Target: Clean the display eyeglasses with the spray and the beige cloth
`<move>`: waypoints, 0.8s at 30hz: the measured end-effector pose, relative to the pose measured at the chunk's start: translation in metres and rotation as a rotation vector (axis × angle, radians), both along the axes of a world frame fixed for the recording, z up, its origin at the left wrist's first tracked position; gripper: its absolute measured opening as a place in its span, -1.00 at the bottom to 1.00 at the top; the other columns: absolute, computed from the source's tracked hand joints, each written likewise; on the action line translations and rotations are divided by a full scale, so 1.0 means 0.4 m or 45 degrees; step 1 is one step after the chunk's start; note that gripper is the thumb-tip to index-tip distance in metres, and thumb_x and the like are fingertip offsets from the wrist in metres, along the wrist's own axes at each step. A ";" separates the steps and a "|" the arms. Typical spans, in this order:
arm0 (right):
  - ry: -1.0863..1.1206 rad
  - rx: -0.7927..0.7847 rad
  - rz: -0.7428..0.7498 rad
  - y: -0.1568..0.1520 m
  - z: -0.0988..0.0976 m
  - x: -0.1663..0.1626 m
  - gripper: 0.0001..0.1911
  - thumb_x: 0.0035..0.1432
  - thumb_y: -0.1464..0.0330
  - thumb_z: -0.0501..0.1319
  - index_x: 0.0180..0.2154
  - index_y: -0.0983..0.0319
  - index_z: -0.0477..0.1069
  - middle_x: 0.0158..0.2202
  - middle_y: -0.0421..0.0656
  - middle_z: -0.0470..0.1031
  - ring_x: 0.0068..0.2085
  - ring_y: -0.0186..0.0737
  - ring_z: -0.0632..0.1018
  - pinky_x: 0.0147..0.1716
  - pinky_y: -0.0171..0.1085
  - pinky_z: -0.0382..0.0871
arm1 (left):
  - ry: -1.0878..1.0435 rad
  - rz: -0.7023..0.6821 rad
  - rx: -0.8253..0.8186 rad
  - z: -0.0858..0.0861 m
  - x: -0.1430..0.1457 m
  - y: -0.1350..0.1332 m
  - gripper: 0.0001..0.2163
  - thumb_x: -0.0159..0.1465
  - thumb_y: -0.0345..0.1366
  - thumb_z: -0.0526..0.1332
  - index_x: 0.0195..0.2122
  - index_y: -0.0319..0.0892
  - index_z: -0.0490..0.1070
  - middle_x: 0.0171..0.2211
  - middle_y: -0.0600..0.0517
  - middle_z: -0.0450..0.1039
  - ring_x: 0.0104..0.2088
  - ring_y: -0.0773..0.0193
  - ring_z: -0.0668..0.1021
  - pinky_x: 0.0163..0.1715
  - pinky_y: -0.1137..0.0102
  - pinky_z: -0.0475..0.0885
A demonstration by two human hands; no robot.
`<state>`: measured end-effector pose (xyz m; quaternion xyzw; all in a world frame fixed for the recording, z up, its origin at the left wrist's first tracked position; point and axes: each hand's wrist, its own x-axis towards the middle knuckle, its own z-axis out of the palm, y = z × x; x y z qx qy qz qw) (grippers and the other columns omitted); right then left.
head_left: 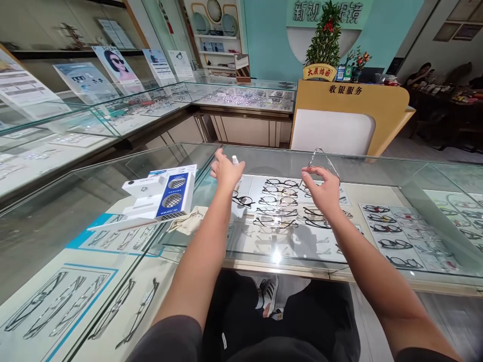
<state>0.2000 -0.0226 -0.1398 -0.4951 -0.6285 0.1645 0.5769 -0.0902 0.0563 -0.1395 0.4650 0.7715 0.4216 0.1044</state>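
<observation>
My left hand point(226, 171) reaches out over the glass counter point(377, 166), its fingers wrapped round a small white spray bottle point(235, 160). My right hand point(323, 190) pinches a pair of thin clear-framed glasses point(322, 157), held up above the counter top. A folded beige cleaning cloth point(187, 221) lies on the glass to the left of my left forearm. Rows of dark-framed glasses point(281, 201) lie on trays inside the case beneath both hands.
A white and blue display stand point(162, 197) sits on the counter at left. More glass showcases point(245, 95) run along the back and left. A yellow cashier desk point(350, 108) with a small decorated tree point(324, 37) stands behind.
</observation>
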 end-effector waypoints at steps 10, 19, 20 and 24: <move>0.079 0.036 -0.006 0.009 0.004 0.011 -0.73 0.29 0.07 0.40 -0.27 0.13 0.66 -0.09 -0.05 0.82 0.01 0.10 0.74 0.21 0.10 0.49 | 0.032 -0.213 -0.411 -0.046 -0.045 0.048 -0.76 0.28 -0.35 0.38 -0.10 -0.08 0.37 0.19 -0.32 0.64 0.34 -0.39 0.56 0.31 -0.17 0.27; 0.096 0.095 -0.007 0.016 0.000 0.016 -0.73 0.32 0.07 0.40 -0.28 0.11 0.67 -0.11 -0.07 0.82 -0.01 0.08 0.72 0.16 0.07 0.49 | -0.410 -0.541 0.119 -0.031 0.016 0.030 -0.82 0.36 -0.31 0.22 -0.04 -0.02 0.28 -0.02 -0.06 0.58 0.04 0.03 0.66 0.01 0.15 0.55; 0.094 0.091 0.000 0.015 0.002 0.016 -0.73 0.32 0.06 0.40 -0.28 0.11 0.68 -0.11 -0.08 0.82 -0.01 0.08 0.72 0.16 0.07 0.49 | -0.593 -0.624 0.207 -0.025 0.034 0.024 -0.78 0.31 -0.31 0.24 -0.04 -0.03 0.29 -0.09 -0.01 0.55 -0.05 0.09 0.65 -0.11 0.22 0.57; 0.087 0.047 0.058 0.006 0.017 0.013 -0.73 0.34 0.06 0.39 -0.25 0.10 0.70 -0.11 -0.10 0.82 -0.02 0.03 0.70 0.15 0.03 0.46 | -1.124 -0.950 0.297 0.011 0.106 -0.023 -0.72 0.18 -0.16 0.38 -0.15 -0.07 0.39 -0.33 0.08 0.40 -0.33 0.26 0.52 -0.39 0.40 0.49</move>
